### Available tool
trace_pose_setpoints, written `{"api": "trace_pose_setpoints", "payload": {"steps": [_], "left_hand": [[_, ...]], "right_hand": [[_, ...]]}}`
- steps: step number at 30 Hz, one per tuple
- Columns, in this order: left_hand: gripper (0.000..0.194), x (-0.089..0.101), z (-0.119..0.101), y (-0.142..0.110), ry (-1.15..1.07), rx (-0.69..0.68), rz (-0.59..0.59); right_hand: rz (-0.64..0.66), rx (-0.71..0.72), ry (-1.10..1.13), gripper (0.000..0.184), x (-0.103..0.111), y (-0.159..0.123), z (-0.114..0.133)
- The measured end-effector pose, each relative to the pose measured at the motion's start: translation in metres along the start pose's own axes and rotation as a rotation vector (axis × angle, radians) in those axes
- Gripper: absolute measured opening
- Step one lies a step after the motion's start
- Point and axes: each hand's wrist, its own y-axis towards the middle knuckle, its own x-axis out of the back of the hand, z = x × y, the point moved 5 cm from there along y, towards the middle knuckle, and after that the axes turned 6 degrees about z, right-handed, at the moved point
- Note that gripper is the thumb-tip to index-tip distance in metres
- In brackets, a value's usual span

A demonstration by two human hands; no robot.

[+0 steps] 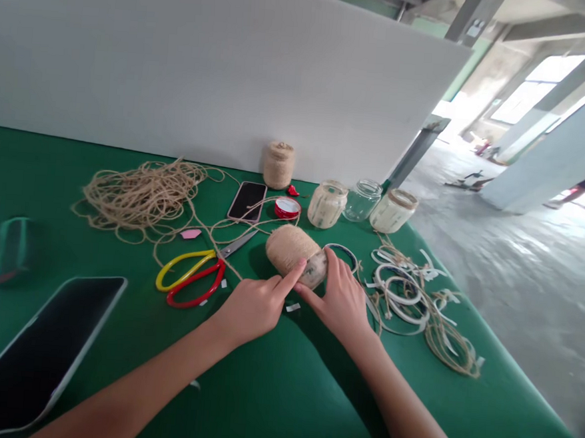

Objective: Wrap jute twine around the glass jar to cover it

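On the green tabletop (269, 404), a twine-wrapped jar (290, 245) lies tipped over between the two hands, well in front of the white panel (207, 73). Coiled twine covers most of it; the end toward the right is uncovered and pale. The right hand (339, 299) grips that uncovered end between thumb and fingers. The left hand (253, 306) has its index finger extended onto the jar, near the edge of the wrapping, with the other fingers curled under; a twine strand (229, 269) runs up to it, though whether the fingers pinch it I cannot tell. Just left lie scissors (195, 289) with one yellow and one red handle, blades apart from the jar. Beyond are a red tape roll (287, 208), a smartphone (247, 201) and an upright, fully wrapped jar (279, 166). A loose twine heap (141, 195) spreads at left; three more glass jars (362, 200) stand at right.
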Motion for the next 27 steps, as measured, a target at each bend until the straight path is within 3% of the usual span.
{"api": "trace_pose_setpoints", "payload": {"steps": [4, 10, 16, 20, 27], "left_hand": [[0.061, 0.000, 0.000, 0.000, 0.029, 0.003, -0.008], [0.063, -0.001, 0.000, -0.001, 0.043, -0.011, -0.042], [0.062, -0.002, 0.001, 0.000, 0.050, -0.008, -0.007], [0.061, -0.002, 0.002, 0.000, 0.044, 0.000, 0.011], [0.060, -0.003, 0.002, -0.001, 0.063, 0.000, -0.003]], "right_hand": [[-0.076, 0.080, -0.019, 0.089, 0.004, 0.000, 0.004], [-0.019, 0.087, 0.130, 0.066, 0.002, 0.000, 0.004], [-0.017, 0.022, 0.214, 0.062, 0.003, 0.003, -0.004], [0.026, -0.025, 0.147, 0.061, -0.001, 0.002, -0.006], [-0.064, 0.060, 0.039, 0.083, -0.001, -0.001, -0.001]]}}
